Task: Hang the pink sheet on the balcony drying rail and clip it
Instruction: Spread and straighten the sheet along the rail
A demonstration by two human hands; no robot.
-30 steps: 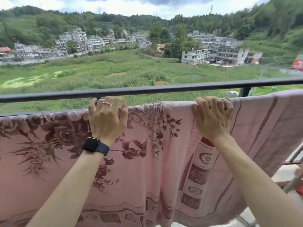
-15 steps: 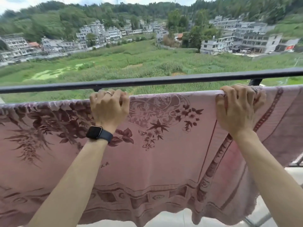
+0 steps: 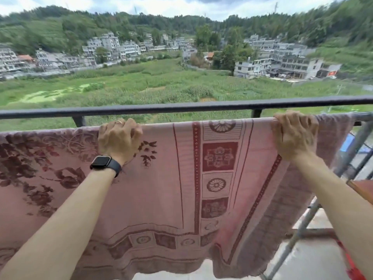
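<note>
The pink sheet (image 3: 165, 178), printed with dark red flowers and a patterned border, hangs folded over the drying rail (image 3: 363, 116), whose bare grey end shows only at the far right. My left hand (image 3: 119, 138), with a ring and a black watch on the wrist, grips the sheet's top fold at the centre left. My right hand (image 3: 294, 134) grips the top fold near the sheet's right edge. The stretch of cloth between my hands lies smooth and flat. No clips are in view.
A dark balcony railing (image 3: 181, 107) runs just beyond the sheet, with fields and buildings far below. The rack's grey metal legs (image 3: 298, 235) slant down at the right. Something red (image 3: 351, 267) lies by the legs on the pale floor, and a brown edge (image 3: 361, 188) juts in at right.
My hands have spread apart along the top fold, the right one sliding toward the sheet's right edge. The bunched folds between them have been pulled flat, and the border panel now faces me.
</note>
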